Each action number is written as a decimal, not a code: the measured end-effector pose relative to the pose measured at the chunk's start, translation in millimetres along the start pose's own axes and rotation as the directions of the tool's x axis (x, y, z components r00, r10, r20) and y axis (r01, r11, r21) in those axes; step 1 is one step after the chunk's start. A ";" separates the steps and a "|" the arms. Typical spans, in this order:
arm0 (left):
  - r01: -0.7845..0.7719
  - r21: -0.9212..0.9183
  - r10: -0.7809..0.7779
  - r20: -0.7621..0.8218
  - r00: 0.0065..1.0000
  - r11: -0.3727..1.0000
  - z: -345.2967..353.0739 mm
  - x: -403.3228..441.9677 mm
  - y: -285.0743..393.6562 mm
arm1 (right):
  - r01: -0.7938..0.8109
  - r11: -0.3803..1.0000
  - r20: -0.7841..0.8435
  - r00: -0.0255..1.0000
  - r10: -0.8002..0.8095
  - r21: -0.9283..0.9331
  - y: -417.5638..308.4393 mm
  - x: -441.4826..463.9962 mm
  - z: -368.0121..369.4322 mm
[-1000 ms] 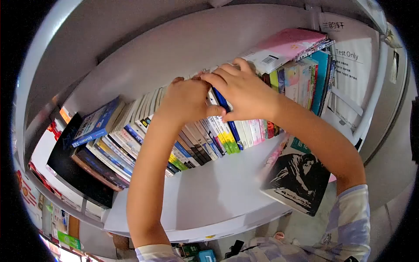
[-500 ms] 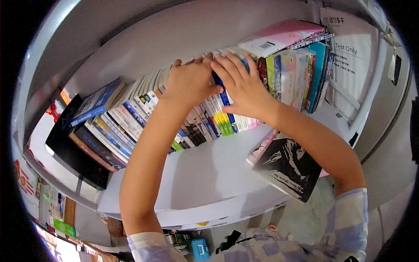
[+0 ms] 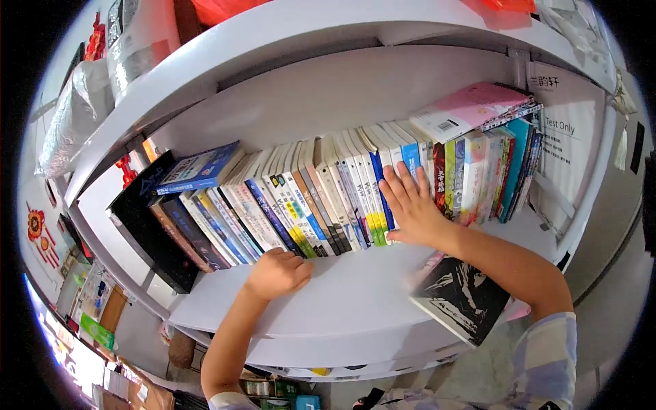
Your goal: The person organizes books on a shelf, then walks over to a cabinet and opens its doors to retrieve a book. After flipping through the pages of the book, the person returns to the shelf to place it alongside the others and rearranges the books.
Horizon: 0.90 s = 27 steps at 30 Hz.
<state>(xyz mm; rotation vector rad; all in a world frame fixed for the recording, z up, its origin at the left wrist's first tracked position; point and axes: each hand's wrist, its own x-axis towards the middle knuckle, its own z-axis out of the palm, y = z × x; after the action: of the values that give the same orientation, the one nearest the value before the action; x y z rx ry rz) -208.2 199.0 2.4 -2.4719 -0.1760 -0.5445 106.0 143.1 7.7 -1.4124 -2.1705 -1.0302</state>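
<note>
Mostly, our books (image 3: pixel 335 198) stood lined up; our right hand (image 3: pixel 414 213) splayed over them, our left hand (image 3: pixel 279 275) curled, seemingly empty, while the black-covered book (image 3: pixel 465 297) lay outside.

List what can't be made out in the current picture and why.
All in the head view:
- Lower blue-and-white spine: covered by the right hand.
- Left hand, palm side: hidden by the back of the hand and curled fingers.
- Black-covered book, upper part: behind the right forearm.
- Pink-covered item: mostly covered by that book.
- Blue box: cut off by the bottom edge.
</note>
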 end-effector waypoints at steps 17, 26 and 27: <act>-0.216 0.176 0.209 0.060 0.976 0.960 49.7 90.7 21.2 | 0.058 0.793 -0.204 0.975 0.084 0.606 -46.9 -116.4 -220.1; -0.159 -0.042 0.160 0.017 0.987 0.986 21.5 102.3 41.3 | 0.261 0.840 -0.368 0.926 -0.080 0.476 -132.6 -173.9 -326.6; -0.007 -0.145 0.014 0.046 0.999 0.989 11.0 104.6 51.0 | 0.252 0.843 -0.384 0.921 -0.060 0.474 -136.1 -179.3 -333.8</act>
<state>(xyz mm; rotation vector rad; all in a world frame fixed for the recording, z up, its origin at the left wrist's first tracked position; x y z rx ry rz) -97.0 164.0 11.5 -2.6268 -0.1466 -0.5118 32.4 -248.3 66.8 -0.7419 -2.0913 -0.6118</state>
